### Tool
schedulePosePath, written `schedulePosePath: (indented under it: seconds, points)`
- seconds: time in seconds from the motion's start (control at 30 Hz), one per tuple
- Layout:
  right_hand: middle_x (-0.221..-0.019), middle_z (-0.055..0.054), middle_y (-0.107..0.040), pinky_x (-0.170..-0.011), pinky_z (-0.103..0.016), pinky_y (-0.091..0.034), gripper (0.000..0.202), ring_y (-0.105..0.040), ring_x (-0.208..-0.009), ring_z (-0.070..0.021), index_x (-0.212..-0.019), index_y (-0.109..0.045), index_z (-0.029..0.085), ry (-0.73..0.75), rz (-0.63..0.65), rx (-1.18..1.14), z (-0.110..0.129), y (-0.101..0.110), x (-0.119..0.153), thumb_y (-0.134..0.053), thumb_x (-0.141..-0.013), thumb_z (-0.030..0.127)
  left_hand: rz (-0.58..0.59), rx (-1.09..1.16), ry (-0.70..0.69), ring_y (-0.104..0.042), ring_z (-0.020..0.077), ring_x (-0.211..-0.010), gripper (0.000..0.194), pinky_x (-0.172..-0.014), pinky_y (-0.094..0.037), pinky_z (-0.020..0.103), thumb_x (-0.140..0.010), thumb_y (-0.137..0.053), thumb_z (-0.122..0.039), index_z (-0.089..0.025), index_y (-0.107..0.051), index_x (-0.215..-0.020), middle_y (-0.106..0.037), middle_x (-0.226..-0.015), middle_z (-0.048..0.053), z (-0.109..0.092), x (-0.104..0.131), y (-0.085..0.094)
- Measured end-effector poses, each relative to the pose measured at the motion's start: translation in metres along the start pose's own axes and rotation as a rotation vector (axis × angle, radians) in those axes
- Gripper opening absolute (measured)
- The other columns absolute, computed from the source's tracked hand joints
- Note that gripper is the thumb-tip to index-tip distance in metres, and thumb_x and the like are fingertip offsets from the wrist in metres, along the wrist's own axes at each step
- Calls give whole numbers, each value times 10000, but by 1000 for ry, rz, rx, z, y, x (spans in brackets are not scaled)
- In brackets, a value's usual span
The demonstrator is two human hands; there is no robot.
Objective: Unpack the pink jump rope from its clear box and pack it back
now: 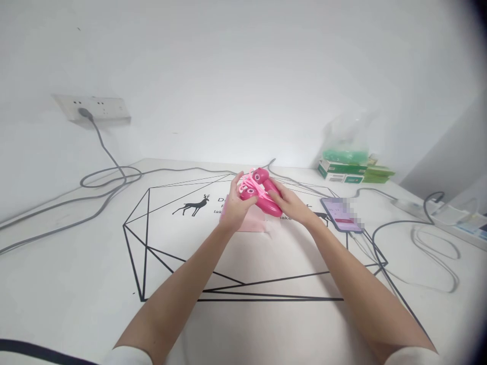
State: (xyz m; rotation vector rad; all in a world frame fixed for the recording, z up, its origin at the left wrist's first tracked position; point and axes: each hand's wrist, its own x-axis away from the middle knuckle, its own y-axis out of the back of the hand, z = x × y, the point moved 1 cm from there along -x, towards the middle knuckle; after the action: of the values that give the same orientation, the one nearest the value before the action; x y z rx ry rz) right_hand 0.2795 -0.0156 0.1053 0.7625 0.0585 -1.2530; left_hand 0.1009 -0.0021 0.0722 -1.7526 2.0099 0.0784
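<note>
A jump rope [269, 205] with two glossy dark pink handles is held up over the middle of the table, its light pink cord bundled around them. My left hand [236, 205] grips it from the left, thumb across the near handle and fingers at the cord. On the other side, my right hand [286, 202] is closed on the handles' right-hand part. Beneath and behind my left hand lies a flat pink piece [249, 223], perhaps a bag or sheet, partly covered by the hand and the rope.
A phone [342, 215] lies right of my right hand, with a cable at its lower end. Green and white boxes [342, 171] under a clear plastic bag [348, 134] stand by the wall. Grey cables [110, 183] loop across the left side from a wall socket [95, 109]. A power strip [414, 209] lies far right.
</note>
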Motion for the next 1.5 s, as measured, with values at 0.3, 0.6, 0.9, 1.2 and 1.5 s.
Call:
schedulePosePath:
  seconds: [0.3, 0.6, 0.9, 1.2, 1.5]
  points:
    - [-1001, -40, -728, -718, -259, -518, 407, -655, -812, -155, -1165, -695, 209, -306, 38, -495, 4, -1, -1, -714, -781, 341, 187, -55, -97, -640, 148, -901, 914, -824, -526, 303, -723, -747, -128, -341, -284, -1482, -615, -1147, 47, -24, -7, 22]
    - [-835, -23, -685, -650, -217, -514, 238, -601, -685, -108, -984, -723, 168, -435, 112, -588, 1, -8, 1, -698, -771, 271, 250, -110, -119, -637, 137, -841, 877, -782, -526, 275, -702, -759, -114, -310, -355, -1455, -618, -1109, 43, -25, -8, 28]
    - [-924, -44, -714, -625, -213, -570, 236, -643, -725, -125, -993, -700, 181, -527, 185, -664, 2, -10, 2, -725, -795, 306, 277, -75, -111, -633, 131, -813, 847, -757, -538, 270, -715, -765, -131, -322, -372, -1441, -617, -1094, 38, -29, -8, 27]
    - [-1048, -91, -730, -786, -231, -593, 275, -702, -876, -160, -1059, -688, 143, -544, 278, -896, 3, -16, 8, -743, -812, 253, 278, -10, -98, -656, 180, -911, 825, -832, -539, 319, -702, -801, -181, -335, -409, -1411, -616, -1167, 51, -34, -7, 26]
    - [-1050, -103, -732, -816, -332, -616, 475, -724, -932, -221, -1079, -635, 145, -572, 359, -931, 5, -20, 12, -855, -660, 186, 292, 15, -80, -654, 180, -932, 765, -823, -550, 313, -692, -796, -153, -320, -464, -1360, -609, -1207, 56, -28, -8, 27]
